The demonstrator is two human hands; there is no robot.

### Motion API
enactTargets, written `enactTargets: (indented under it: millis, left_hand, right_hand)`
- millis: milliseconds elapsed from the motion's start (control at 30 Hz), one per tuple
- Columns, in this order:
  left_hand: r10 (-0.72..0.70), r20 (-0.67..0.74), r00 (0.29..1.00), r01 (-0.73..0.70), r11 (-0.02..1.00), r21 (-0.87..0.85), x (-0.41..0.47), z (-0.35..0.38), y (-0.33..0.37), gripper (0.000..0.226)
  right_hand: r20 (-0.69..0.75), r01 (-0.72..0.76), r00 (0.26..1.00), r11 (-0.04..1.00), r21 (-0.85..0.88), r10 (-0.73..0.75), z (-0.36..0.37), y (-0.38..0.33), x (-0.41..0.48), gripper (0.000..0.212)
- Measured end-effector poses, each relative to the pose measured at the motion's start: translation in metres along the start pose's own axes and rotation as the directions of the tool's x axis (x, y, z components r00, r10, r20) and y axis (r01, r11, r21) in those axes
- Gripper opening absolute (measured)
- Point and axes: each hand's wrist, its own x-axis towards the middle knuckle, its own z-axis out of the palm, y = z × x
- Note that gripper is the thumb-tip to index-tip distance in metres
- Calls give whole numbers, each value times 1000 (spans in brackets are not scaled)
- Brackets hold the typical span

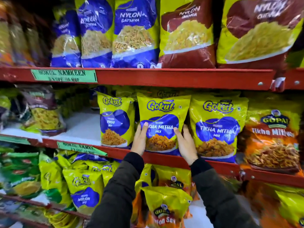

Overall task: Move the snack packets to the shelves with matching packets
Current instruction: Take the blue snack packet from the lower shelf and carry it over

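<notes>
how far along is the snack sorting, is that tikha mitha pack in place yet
Nearly placed: both hands, left and right, hold the Gokul Tikha Mitha Mix packet upright on the middle shelf, between two matching Gokul packets. They have not let go. Possibly left: a Gopal packet among Gokul ones on the lower shelf.

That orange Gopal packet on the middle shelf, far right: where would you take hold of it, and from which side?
Probably by its two side edges, low down, coming straight in from the front. The orange Gopal packet stands upright facing out, with a Gokul Tikha Mitha packet close against one side. The left hand and right hand clasp the middle Gokul packet the same way.
</notes>
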Motion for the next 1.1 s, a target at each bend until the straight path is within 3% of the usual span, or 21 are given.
enactTargets:
  millis: [100, 167, 233, 333, 467, 633, 867, 1000, 1100]
  left_hand:
    - [5, -9, 1000, -4, 999, 37, 11, 0, 0, 73]
    - [82, -26, 996, -81, 996, 44, 19, 1, 8, 69]
    - [166, -78, 983, -165, 986, 18, 27, 2, 22, 54]
    - [168, -144, 975, -175, 984, -33, 40, 7, 44, 26]
    - [196, -233, 952, -209, 977, -32, 55, 4, 51, 33]
    - [171, -323, 931, -186, 982, -15, 62, 8, 52, 27]
    - [113, -309, 944, -89, 992, 90, 68, 23, 61, 36]
    - [158, -333, 930, -146, 987, 61, 53, 23, 59, 40]
    - [354, -343, 870, -292, 931, 220, 31, 35, 54, 46]
  right_hand:
    - [-41, -46, 998, 999, -11, 46, 1, -1, 10, 54]
    - [-127, -45, 991, 999, -10, 43, -3, -11, 19, 52]
    - [-224, 21, 974, 999, -31, -27, -8, -25, 29, 40]
    - [-318, 83, 942, 993, -79, -104, -11, -41, 39, 31]
    - [-408, 86, 903, 986, -146, -139, -15, -46, 48, 36]
    - [-413, 60, 900, 977, -205, -142, -17, -47, 61, 34]
    - [-308, -139, 948, 977, -159, 85, -23, -45, 78, 39]
    - [-324, -51, 946, 994, -92, 19, -31, -54, 60, 31]
    - [-323, 72, 939, 986, -148, -117, -44, -63, 45, 24]
